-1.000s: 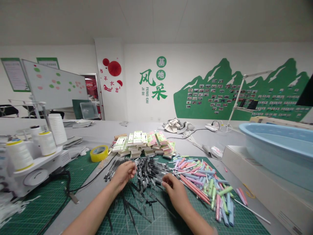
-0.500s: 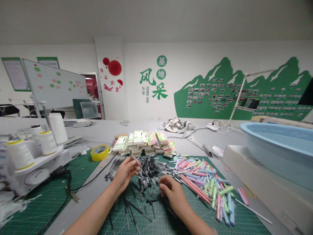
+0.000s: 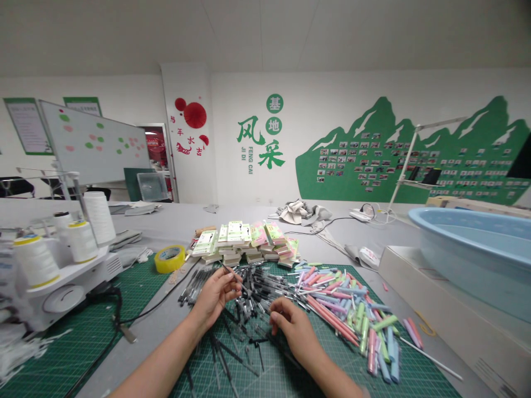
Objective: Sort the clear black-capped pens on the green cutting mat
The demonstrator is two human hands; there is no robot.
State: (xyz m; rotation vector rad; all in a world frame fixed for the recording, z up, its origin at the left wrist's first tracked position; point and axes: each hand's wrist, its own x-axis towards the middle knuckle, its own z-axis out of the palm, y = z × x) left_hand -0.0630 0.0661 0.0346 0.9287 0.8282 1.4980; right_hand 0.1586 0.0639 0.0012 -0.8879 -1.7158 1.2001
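Note:
My left hand [image 3: 216, 293] is closed in a pinch around a thin pen [image 3: 243, 286], held slantwise above the pile. Under and beyond it lies a heap of black and clear pens [image 3: 265, 282], with black caps among them. My right hand [image 3: 293, 326] hovers low over the near right side of the heap, its fingers curled together; what they hold, if anything, is hidden. Several loose dark pen parts [image 3: 222, 359] lie on the green cutting mat [image 3: 265, 381] between my forearms. To the right is a pile of pastel tubes [image 3: 365, 315] in pink, blue, green and purple.
Small green and pink boxes [image 3: 236, 233] are stacked behind the pens. At left are yellow tape [image 3: 170, 258] and a sewing machine [image 3: 68, 293] with white thread cones. A blue basin [image 3: 468, 254] rests on a white carton [image 3: 448, 309] at right. Grey cloth [image 3: 298, 211] lies farther back.
My left hand has shifted slightly to the right with the pen, which is tilted a little differently. The right hand stays almost in place.

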